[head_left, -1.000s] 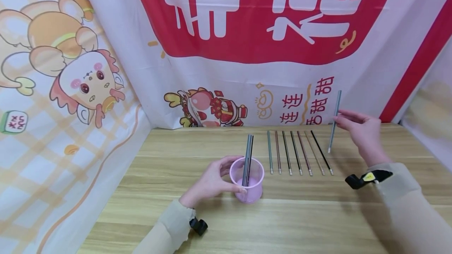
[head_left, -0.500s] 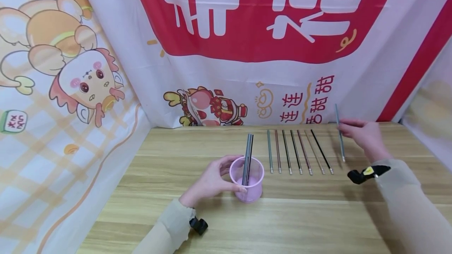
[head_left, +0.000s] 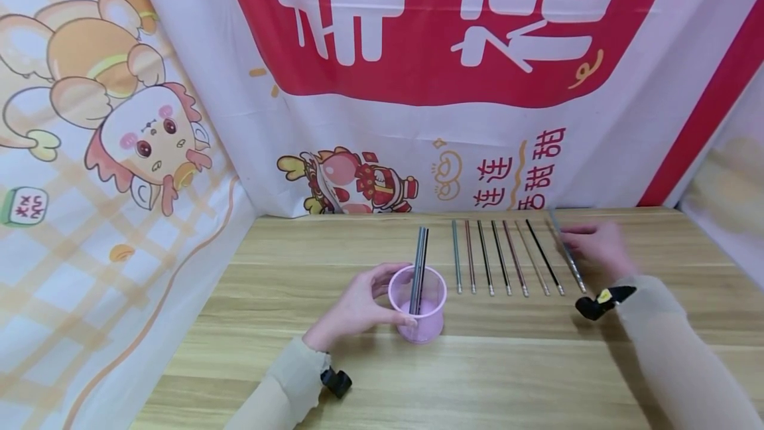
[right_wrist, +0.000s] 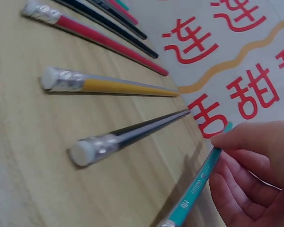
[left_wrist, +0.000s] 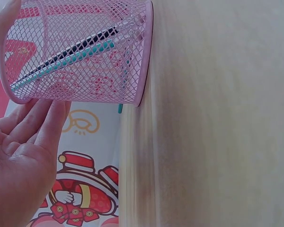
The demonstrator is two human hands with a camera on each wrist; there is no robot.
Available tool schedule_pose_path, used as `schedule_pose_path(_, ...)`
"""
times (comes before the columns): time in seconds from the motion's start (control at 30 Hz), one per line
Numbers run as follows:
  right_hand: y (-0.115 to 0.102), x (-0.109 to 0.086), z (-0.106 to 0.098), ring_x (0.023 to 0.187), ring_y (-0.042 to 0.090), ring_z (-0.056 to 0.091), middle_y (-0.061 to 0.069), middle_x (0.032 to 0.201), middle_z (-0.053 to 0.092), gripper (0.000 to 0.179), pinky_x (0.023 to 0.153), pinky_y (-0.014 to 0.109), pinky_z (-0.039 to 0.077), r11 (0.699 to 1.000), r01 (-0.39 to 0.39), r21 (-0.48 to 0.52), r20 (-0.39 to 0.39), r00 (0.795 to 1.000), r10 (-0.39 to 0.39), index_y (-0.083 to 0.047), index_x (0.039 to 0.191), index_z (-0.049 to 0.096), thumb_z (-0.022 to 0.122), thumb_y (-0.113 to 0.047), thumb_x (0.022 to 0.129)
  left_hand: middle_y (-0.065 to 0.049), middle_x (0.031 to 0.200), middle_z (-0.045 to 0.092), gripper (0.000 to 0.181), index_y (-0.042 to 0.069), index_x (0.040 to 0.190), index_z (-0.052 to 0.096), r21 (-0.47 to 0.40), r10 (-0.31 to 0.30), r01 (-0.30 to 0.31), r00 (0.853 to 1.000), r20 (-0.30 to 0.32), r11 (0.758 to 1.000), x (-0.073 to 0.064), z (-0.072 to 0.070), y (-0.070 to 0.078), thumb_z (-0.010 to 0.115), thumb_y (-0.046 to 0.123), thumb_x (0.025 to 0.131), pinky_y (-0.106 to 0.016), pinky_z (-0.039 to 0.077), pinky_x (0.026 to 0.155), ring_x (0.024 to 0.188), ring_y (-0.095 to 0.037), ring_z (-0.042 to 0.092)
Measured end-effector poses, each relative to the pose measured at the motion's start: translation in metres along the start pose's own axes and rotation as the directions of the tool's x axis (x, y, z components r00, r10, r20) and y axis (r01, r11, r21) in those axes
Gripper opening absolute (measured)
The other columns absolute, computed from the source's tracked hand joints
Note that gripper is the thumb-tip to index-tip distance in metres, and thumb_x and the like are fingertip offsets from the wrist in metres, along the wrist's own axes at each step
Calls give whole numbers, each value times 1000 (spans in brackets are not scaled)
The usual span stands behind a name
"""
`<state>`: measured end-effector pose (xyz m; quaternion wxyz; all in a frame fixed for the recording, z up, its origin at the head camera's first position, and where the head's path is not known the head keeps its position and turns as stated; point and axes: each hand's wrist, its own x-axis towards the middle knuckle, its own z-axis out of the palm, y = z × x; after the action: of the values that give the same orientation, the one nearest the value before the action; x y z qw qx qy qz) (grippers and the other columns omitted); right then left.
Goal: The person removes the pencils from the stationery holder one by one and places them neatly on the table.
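Note:
My left hand (head_left: 358,300) grips a pink mesh pencil cup (head_left: 425,332), thumb over the near rim and fingers round the far side. Inside the cup lean a few pencils; a black pencil (left_wrist: 80,46) and a teal pencil (left_wrist: 71,61) show through the mesh. At the right, my right hand (head_left: 603,249) pinches another teal pencil (right_wrist: 194,191) between thumb and fingers, low over the table, its eraser end toward me. Left of it, a row of pencils lies side by side, with a black pencil (right_wrist: 142,130) closest and a yellow pencil (right_wrist: 118,86) beyond that.
The wooden table (head_left: 477,383) meets a printed cloth (head_left: 370,125) hanging along its back edge. A second patterned cloth (head_left: 71,251) closes off the left side. Small black cameras are strapped to both wrists.
My right hand has lowered its teal pencil from a raised, steep position to near the table, to the right of the row. The left hand and the cup have stayed put.

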<state>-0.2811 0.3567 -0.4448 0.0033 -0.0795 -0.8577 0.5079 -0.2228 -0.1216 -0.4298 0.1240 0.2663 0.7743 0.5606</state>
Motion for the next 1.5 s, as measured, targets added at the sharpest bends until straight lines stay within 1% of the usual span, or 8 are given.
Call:
schedule_pose_path(0.2,7,4,7,81,17,71,16,101,75,44,67,26,59,997,-12,-79,-28,1000,10,8,129,64,71,-20,96,3,142,57,88,15,145,54,0,4,-4,1000,2,1000,1,0,-1,97,19,68,-30,43,109,128,-14,55)
schedule_pose_path(0.53,7,8,14,77,14,69,12,96,76,42,63,26,57,991,-43,-123,-65,997,35,6,124,68,75,-20,92,2,142,57,88,15,145,54,0,6,-6,1000,0,1000,1,0,0,97,19,68,-30,43,110,128,-15,56)
schedule_pose_path(0.73,5,7,15,74,12,68,11,94,76,40,60,25,55,988,-12,-155,-82,997,-1,6,121,69,76,-18,90,2,142,57,88,15,145,54,-1,7,-7,1000,1,1000,1,0,0,97,20,68,-30,43,110,128,-16,55)
schedule_pose_path(0.97,8,8,15,74,10,65,11,97,76,41,60,23,53,980,6,-201,-105,994,-28,4,119,71,79,-21,88,3,141,58,87,14,144,54,-3,11,-11,1000,6,1000,2,0,-1,97,19,69,-31,43,110,129,-15,55)
schedule_pose_path(1.13,7,7,15,79,12,66,13,104,75,44,63,24,56,985,-23,-171,-106,994,4,4,122,70,79,-23,89,2,141,58,86,14,144,54,-8,14,-14,1000,5,1000,1,0,1,96,19,69,-31,43,110,129,-16,55)
schedule_pose_path(1.33,1,-1,13,99,27,67,23,123,66,53,73,24,58,995,-58,-83,-82,995,52,1,135,62,71,-33,96,2,141,58,87,15,144,54,-6,10,-9,1000,5,1000,1,0,0,97,20,69,-31,43,110,129,-16,55)
schedule_pose_path(1.4,-3,-5,12,105,29,65,25,128,63,57,75,22,57,997,-49,-57,-82,996,45,0,138,59,68,-39,98,3,141,58,87,15,144,54,-8,8,-8,1000,4,1000,1,0,0,97,20,68,-31,43,110,128,-15,55)
schedule_pose_path(1.5,-11,-10,12,110,31,63,24,132,62,65,76,21,56,999,-14,-46,-112,994,9,-1,140,59,68,-49,96,3,142,58,88,15,145,54,-11,7,-7,1000,4,1000,1,0,0,97,19,68,-31,43,110,128,-16,55)
